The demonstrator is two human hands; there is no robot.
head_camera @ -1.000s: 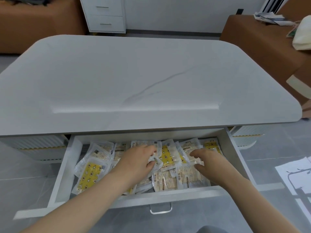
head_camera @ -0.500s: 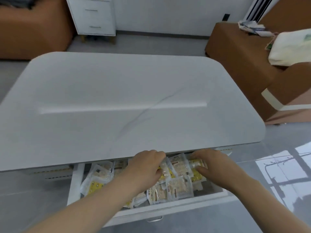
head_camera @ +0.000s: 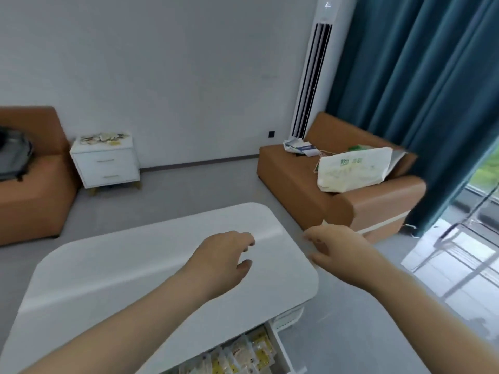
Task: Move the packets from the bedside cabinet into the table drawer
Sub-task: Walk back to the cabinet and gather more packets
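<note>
Both hands hang in the air above the white table (head_camera: 113, 282) and hold nothing. My left hand (head_camera: 225, 256) hovers over the tabletop with loosely curled fingers. Past the table's right edge, my right hand (head_camera: 333, 245) is raised with relaxed fingers. The table drawer (head_camera: 280, 352) stands open at the bottom, and yellow and clear packets (head_camera: 251, 352) lie inside it. Across the room, the white bedside cabinet (head_camera: 106, 164) carries a heap of more packets (head_camera: 104, 138) on its top.
An orange sofa (head_camera: 297, 179) with a white bag (head_camera: 353, 168) stands to the right, and another orange seat (head_camera: 29, 190) to the left. A tall white air conditioner (head_camera: 313, 74) and teal curtains (head_camera: 415, 90) fill the right. Grey floor lies between table and cabinet.
Both hands have come up out of the drawer and let go of the packets. The view has swung up and away from the drawer toward the room and the cabinet.
</note>
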